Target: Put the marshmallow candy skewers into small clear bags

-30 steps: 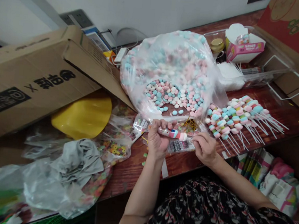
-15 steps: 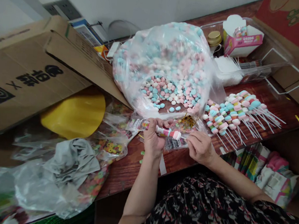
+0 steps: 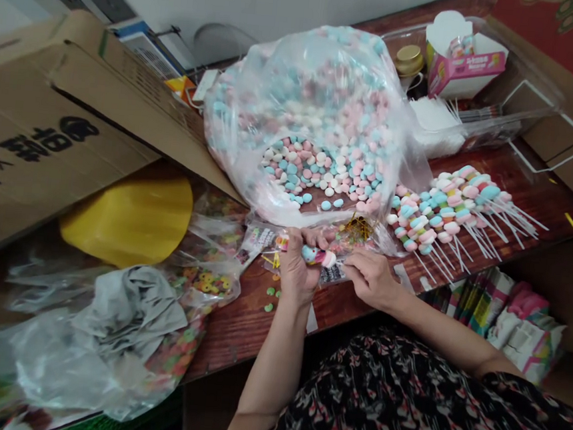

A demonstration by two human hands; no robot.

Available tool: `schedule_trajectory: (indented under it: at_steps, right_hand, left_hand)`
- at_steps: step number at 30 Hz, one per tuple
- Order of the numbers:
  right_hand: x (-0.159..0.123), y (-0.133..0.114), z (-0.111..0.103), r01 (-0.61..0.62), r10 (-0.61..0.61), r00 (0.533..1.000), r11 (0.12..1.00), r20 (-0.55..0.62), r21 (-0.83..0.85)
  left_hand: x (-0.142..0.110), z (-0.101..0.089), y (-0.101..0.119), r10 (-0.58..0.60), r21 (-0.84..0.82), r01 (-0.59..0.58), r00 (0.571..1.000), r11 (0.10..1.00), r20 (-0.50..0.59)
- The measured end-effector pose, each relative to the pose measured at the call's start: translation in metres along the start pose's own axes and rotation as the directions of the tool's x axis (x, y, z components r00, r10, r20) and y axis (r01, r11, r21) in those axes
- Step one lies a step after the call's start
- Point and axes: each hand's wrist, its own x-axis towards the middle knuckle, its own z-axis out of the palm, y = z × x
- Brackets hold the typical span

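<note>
Left hand (image 3: 298,263): centre of the frame, fingers curled closed around the candy skewer (image 3: 319,256); too hard a squeeze could dent its soft pieces.
Right hand (image 3: 374,276): just right of that, fingertips pinched together at the stick end, exact contact too small to tell; a crooked tug could bend the stick.
Candy skewer: mid-frame, slightly tilted between the hands; a slack left grip could drop it onto the table (image 3: 232,341).
Skewer pile (image 3: 447,212): right of centre, sticks towards the table edge; a stray forearm could sweep some off.
Marshmallow bag (image 3: 306,103): upper centre, mouth gaping handward; a knock could spill it.
Green rings (image 3: 269,307): loose, left of the left wrist, which could brush them away.
</note>
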Motion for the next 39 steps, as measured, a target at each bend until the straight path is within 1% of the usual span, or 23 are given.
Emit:
schedule_trajectory:
  at_steps: [2, 4, 6, 7, 8, 10, 12, 15, 17, 19, 20, 22, 24, 26, 28, 30, 32, 34, 36, 38, 39]
  right_hand:
    - [0.006, 0.001, 0.001, -0.165, 0.156, 0.986, 0.967, 0.060, 0.194]
    - [0.012, 0.003, 0.001, -0.326, 0.272, 0.943, 0.872, 0.191, 0.367]
    - [0.016, 0.006, 0.000, -0.444, 0.317, 0.891, 0.759, 0.326, 0.476]
    - [0.017, 0.007, -0.001, -0.481, 0.322, 0.871, 0.714, 0.371, 0.509]
    - [0.016, 0.008, -0.002, -0.504, 0.326, 0.858, 0.681, 0.397, 0.531]
    - [0.014, 0.010, -0.004, -0.522, 0.335, 0.849, 0.651, 0.409, 0.551]
    - [0.011, 0.010, -0.005, -0.504, 0.335, 0.860, 0.675, 0.385, 0.539]
    - [0.006, 0.007, -0.005, -0.401, 0.316, 0.914, 0.802, 0.256, 0.442]
    - [0.002, 0.003, -0.003, -0.290, 0.253, 0.956, 0.890, 0.149, 0.351]
    - [-0.002, 0.000, 0.002, -0.158, 0.148, 0.987, 0.961, 0.063, 0.225]
    - [-0.004, -0.002, 0.005, -0.087, 0.084, 0.996, 0.987, 0.033, 0.133]
    - [-0.007, -0.002, 0.009, 0.038, -0.038, 0.999, 0.996, 0.000, -0.082]
    - [-0.007, 0.000, 0.011, 0.106, -0.109, 0.994, 0.963, 0.004, -0.249]
    - [-0.004, 0.003, 0.008, 0.119, -0.122, 0.992, 0.941, 0.013, -0.315]
    - [0.001, 0.007, 0.001, 0.114, -0.112, 0.993, 0.940, 0.026, -0.322]
    - [0.005, 0.010, -0.006, 0.107, -0.094, 0.994, 0.954, 0.059, -0.279]
    - [0.008, 0.012, -0.011, 0.082, -0.061, 0.992, 0.979, 0.113, -0.186]
    - [0.010, 0.012, -0.013, 0.022, -0.008, 0.984, 0.997, 0.177, -0.080]
    - [0.008, 0.010, -0.010, -0.060, 0.061, 0.971, 0.998, 0.232, -0.012]
    - [0.004, 0.006, -0.004, -0.113, 0.108, 0.962, 0.994, 0.251, 0.007]
    - [0.002, 0.004, 0.000, -0.110, 0.108, 0.966, 0.994, 0.236, -0.008]
  left_hand:
    - [-0.001, -0.001, -0.001, -0.025, 0.013, 0.025, 1.000, 1.000, 0.009]
    - [0.000, -0.002, 0.000, -0.065, 0.003, 0.065, 0.998, 0.998, 0.009]
    - [0.002, -0.004, 0.003, -0.125, -0.051, 0.125, 0.992, 0.991, 0.001]
    - [0.004, -0.005, 0.005, -0.158, -0.088, 0.157, 0.987, 0.984, -0.009]
    - [0.006, -0.006, 0.007, -0.191, -0.122, 0.187, 0.981, 0.975, -0.021]
    - [0.009, -0.007, 0.010, -0.248, -0.161, 0.236, 0.967, 0.958, -0.058]
    - [0.011, -0.009, 0.011, -0.285, -0.159, 0.269, 0.955, 0.950, -0.088]
    - [0.010, -0.009, 0.007, -0.274, -0.118, 0.263, 0.957, 0.958, -0.093]
    - [0.006, -0.008, 0.002, -0.235, -0.088, 0.228, 0.969, 0.970, -0.079]
    - [0.002, -0.005, -0.003, -0.186, -0.062, 0.182, 0.980, 0.981, -0.067]
    - [0.000, -0.003, -0.005, -0.164, -0.051, 0.161, 0.985, 0.986, -0.057]
    - [-0.003, 0.000, -0.008, -0.131, -0.028, 0.130, 0.991, 0.991, -0.035]
    - [-0.005, 0.001, -0.009, -0.121, -0.007, 0.121, 0.992, 0.993, -0.022]
    - [-0.005, -0.001, -0.008, -0.132, 0.001, 0.132, 0.991, 0.991, -0.018]
    - [-0.003, -0.005, -0.006, -0.168, -0.005, 0.168, 0.986, 0.986, -0.009]
    - [-0.002, -0.012, -0.005, -0.216, -0.013, 0.216, 0.976, 0.976, 0.006]
    - [-0.001, -0.017, -0.004, -0.246, -0.022, 0.246, 0.969, 0.969, 0.021]
    - [-0.001, -0.018, -0.006, -0.242, -0.025, 0.242, 0.970, 0.970, 0.035]
    - [-0.002, -0.016, -0.008, -0.218, -0.026, 0.218, 0.976, 0.976, 0.027]
    - [-0.003, -0.012, -0.010, -0.175, -0.039, 0.174, 0.984, 0.984, -0.017]
    - [-0.004, -0.009, -0.011, -0.154, -0.051, 0.152, 0.987, 0.987, -0.044]
